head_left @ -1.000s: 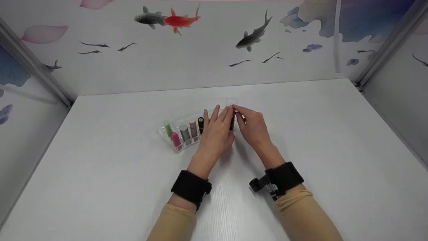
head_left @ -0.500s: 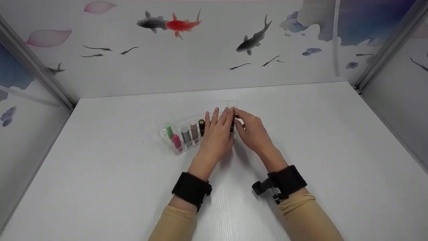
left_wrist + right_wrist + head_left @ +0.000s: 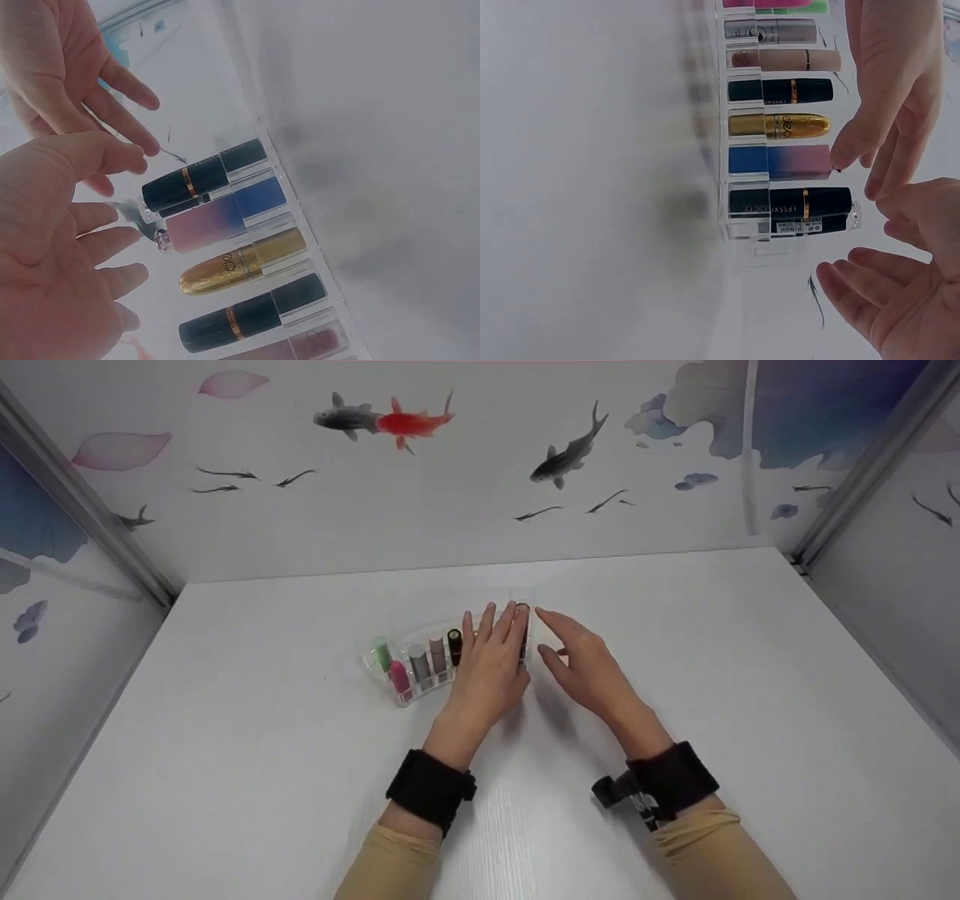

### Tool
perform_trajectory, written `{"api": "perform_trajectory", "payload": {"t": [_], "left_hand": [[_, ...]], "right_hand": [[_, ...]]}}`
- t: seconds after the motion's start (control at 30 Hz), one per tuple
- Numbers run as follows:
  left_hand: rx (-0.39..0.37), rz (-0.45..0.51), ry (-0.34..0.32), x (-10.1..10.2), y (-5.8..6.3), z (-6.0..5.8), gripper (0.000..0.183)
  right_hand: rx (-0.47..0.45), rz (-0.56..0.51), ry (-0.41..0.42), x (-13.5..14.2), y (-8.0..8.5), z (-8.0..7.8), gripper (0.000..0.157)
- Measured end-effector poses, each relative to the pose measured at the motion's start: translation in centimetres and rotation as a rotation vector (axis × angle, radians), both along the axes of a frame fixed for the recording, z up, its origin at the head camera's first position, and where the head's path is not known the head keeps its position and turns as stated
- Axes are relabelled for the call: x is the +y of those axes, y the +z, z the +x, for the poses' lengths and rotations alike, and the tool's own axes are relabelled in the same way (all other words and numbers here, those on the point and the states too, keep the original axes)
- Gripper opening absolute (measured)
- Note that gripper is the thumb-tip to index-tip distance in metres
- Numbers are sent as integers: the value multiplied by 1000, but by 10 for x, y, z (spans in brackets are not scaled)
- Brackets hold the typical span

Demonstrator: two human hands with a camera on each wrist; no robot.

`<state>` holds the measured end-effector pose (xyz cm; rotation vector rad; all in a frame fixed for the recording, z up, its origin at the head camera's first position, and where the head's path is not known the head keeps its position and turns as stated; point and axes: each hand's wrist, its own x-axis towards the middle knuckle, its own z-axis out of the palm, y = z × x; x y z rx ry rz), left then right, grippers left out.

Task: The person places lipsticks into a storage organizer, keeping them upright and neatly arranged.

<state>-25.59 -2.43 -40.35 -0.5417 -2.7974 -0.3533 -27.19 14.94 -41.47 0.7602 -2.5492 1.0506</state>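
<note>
A clear plastic lipstick holder [image 3: 722, 161] stands on the table with a row of lipsticks upright in its slots. My left hand [image 3: 491, 667] reaches over its right half, fingers extended, hiding several tubes in the head view. Its thumb tip is by the top of a blue-and-pink lipstick [image 3: 802, 162]. My right hand [image 3: 589, 667] is just off the holder's right end, fingers loosely bent and thumb apart, holding nothing. Nearest to it is a black lipstick [image 3: 810, 201] with a gold band, in the end slot. Beside the blue-and-pink one stands a gold lipstick [image 3: 799, 126].
Toward the holder's left end are a bright pink tube [image 3: 399, 679], a green tube [image 3: 383, 652] and a grey tube [image 3: 418, 660]. The white table [image 3: 247, 750] meets a back wall [image 3: 450, 525] printed with fish; side walls flank it.
My right hand has drawn away to the right from the holder's end, and its thumb and fingers have parted. The left hand stays over the lipsticks. The head view has shifted slightly.
</note>
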Motion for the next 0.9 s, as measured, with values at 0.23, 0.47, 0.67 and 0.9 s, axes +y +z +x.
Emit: {"api": "perform_trajectory", "payload": {"t": [0.23, 0.47, 0.67, 0.9], "left_hand": [[43, -34, 8, -4, 0, 1, 74], [67, -40, 16, -13, 3, 6, 71], [104, -24, 27, -42, 2, 15, 71], [79, 38, 108, -91, 2, 25, 95]], "right_hand": [[-53, 38, -51, 12, 1, -1, 52], [-60, 102, -42, 22, 1, 1, 54], [-73, 147, -63, 38, -1, 8, 57], [0, 258, -88, 57, -5, 19, 66]]}}
